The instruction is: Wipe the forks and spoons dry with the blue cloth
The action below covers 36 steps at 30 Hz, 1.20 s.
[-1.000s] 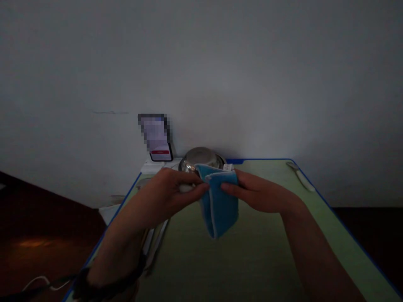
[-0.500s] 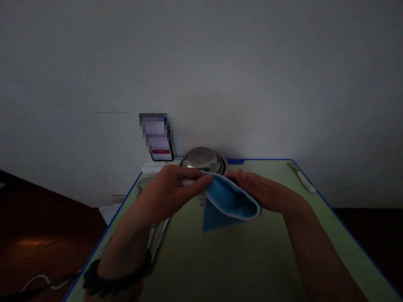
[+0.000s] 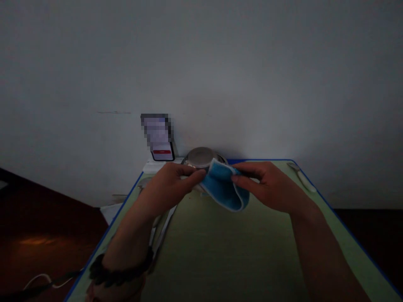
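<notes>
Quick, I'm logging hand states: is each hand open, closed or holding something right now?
Left hand: closed, pinching the blue cloth; anything else gripped cannot be told.
Right hand: closed, holding the blue cloth.

Green table (image 3: 233,251), edged in blue, and at its far side sits a shiny bowl (image 3: 203,157), bottom up! Far left corner, a white stand (image 3: 151,167); down the left, long utensils (image 3: 163,235), partly hidden; far right, a pale-handled tool (image 3: 304,179) lies along the edge.
</notes>
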Each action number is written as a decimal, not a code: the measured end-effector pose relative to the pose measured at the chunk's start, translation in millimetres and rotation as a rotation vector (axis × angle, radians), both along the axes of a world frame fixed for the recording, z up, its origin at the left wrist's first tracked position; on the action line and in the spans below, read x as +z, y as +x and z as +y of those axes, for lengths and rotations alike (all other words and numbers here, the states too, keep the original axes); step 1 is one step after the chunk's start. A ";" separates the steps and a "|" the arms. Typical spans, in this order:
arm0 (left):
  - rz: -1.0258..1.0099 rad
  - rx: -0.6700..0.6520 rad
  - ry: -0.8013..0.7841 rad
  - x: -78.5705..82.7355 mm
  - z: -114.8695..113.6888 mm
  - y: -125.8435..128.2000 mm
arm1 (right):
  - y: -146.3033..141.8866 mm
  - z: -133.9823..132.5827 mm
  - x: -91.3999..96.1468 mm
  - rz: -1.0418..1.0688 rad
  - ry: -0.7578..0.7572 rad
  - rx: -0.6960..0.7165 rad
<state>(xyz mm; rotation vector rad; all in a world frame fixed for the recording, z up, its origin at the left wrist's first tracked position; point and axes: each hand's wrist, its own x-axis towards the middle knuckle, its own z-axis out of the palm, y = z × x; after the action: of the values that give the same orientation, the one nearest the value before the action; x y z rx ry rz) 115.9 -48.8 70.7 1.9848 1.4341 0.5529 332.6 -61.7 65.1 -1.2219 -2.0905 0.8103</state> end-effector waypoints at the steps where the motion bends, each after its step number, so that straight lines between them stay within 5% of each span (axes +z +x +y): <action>1: -0.025 0.019 -0.009 0.2 0.2 0.0 | -2.6 -2.0 1.3 0.001 0.009 0.049; 7: -0.162 0.051 -0.045 3.7 -1.1 4.4 | -15.7 -8.7 6.1 -0.095 0.004 0.238; 25: -0.169 0.056 -0.061 -1.4 5.2 2.4 | -5.4 -6.8 -2.4 -0.177 0.018 0.294; 32: -0.084 -0.029 -0.082 -2.5 1.9 0.7 | 1.1 -4.3 1.4 -0.163 -0.040 0.264; 36: -0.046 -0.107 -0.122 -5.5 0.4 -5.8 | 12.9 1.1 0.2 -0.156 0.011 0.045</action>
<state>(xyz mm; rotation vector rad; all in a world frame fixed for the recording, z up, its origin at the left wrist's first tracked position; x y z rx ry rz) 110.1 -48.4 65.2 1.9268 1.2946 0.4505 345.5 -60.6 65.3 -1.2725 -2.2507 0.7427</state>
